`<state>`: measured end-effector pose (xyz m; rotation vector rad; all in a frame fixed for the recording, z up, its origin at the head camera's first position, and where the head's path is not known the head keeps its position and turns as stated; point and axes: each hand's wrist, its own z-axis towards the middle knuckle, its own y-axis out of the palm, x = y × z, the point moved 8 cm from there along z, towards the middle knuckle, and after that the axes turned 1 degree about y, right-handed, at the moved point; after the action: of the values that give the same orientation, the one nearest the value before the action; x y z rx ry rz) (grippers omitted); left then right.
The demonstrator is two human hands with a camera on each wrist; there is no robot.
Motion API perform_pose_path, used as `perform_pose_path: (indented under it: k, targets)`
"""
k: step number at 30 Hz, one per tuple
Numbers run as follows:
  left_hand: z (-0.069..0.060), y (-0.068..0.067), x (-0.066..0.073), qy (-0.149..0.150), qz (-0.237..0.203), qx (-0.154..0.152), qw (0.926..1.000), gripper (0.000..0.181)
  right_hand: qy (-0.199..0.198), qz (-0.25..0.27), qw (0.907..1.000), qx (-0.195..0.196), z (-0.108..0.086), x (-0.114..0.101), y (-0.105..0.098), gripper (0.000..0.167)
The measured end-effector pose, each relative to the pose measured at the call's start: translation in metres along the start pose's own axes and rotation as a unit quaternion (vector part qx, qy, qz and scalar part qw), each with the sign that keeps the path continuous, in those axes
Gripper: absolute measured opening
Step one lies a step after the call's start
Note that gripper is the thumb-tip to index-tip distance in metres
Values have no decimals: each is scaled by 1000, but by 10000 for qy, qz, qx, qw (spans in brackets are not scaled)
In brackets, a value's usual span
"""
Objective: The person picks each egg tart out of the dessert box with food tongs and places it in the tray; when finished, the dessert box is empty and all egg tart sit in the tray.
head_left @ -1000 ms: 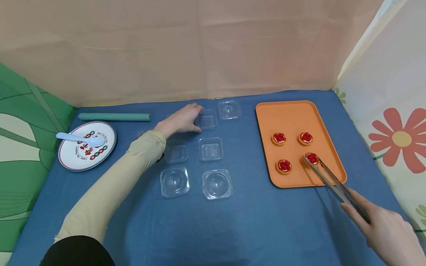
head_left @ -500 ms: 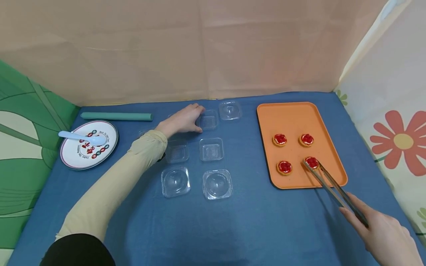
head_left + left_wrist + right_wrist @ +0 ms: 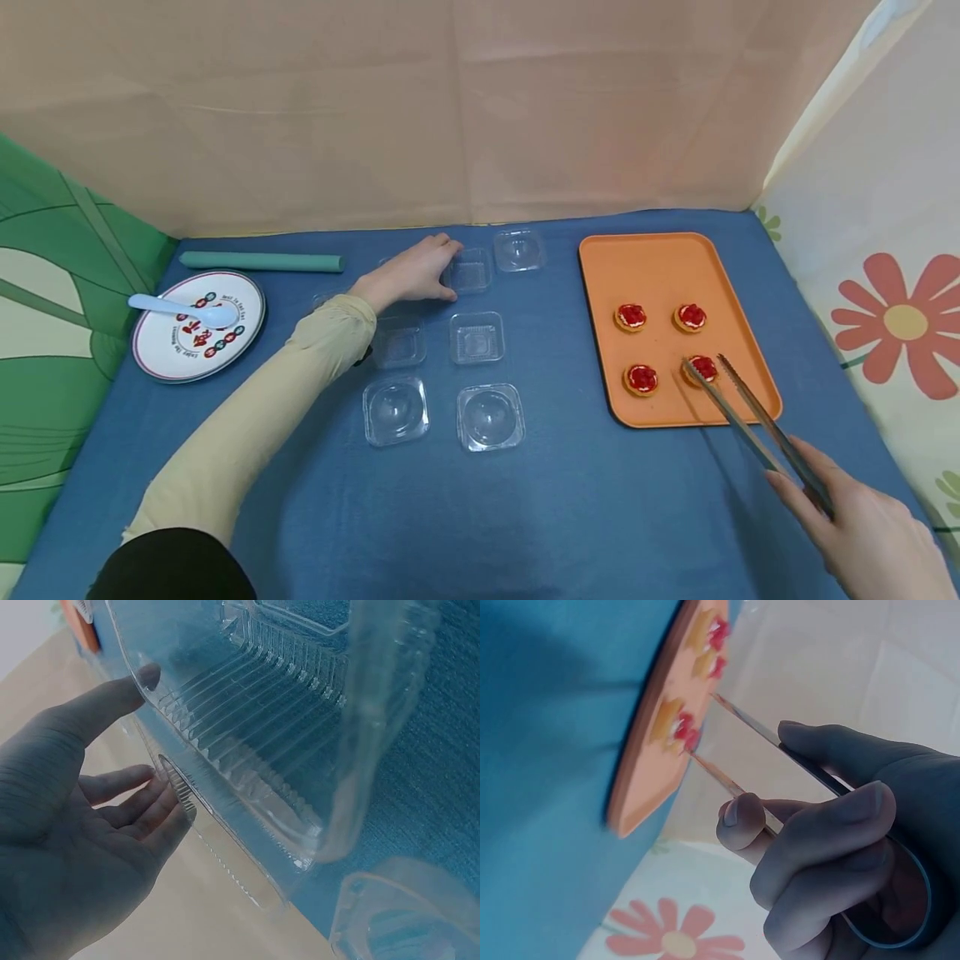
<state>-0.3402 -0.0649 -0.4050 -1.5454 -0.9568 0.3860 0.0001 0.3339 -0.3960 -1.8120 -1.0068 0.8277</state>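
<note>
Over the back of the table, my left hand [image 3: 408,271] holds the edge of a clear plastic box [image 3: 471,271]. In the left wrist view the thumb [image 3: 146,679] lies at the near wall of the box and the fingers curl behind it. My right hand [image 3: 873,517] grips metal tongs [image 3: 780,442] with the arms spread apart. Their tips stand on either side of the front right red-topped tart [image 3: 702,367], one close to its left edge and the other clear of its right. Further red-topped tarts [image 3: 641,380] lie on the orange tray [image 3: 660,258].
More clear plastic boxes stand open on the blue cloth, one [image 3: 491,417] in front and another [image 3: 477,337] behind it. Left of them is a white plate [image 3: 165,350] bearing a pale blue spoon [image 3: 213,317]. A green rod [image 3: 262,262] lies behind the plate.
The tongs' arms have spread: their tips pressed near the front right tart before and now stand wider. The tart stays on the tray. My left hand has not visibly moved.
</note>
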Motion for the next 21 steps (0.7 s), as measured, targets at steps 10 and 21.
perform_pose_path:
  k: [10,21]
  targets:
    - [-9,-1,-4,-123,-112,9,9999,91,-1693,406,9839,400,2,-92,-9,60]
    - [-37,-22,-9,-237,-415,459,9978,88,-2735,582,9581,623,10,-164,-1,53]
